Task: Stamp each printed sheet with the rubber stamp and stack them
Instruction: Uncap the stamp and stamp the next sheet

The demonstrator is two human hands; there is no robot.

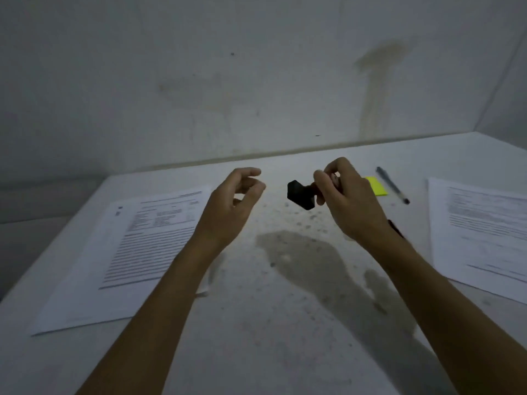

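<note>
Two hands are up over the middle of the pale, speckled worktop (285, 323). The right hand (346, 201) has its fingers (320, 181) curled round the handle of the black rubber stamp (301, 194), holding it in the air on its side with the dark block pointing toward the left hand (232, 203). The left one holds nothing, fingers loosely curled, just beside the stamp but not touching. One printed sheet (137, 246) lies flat on the left, and more sheets (484, 238) lie at the right edge. A yellow sticky pad (377, 186) and a pen (392, 185) sit behind the right hand.
</note>
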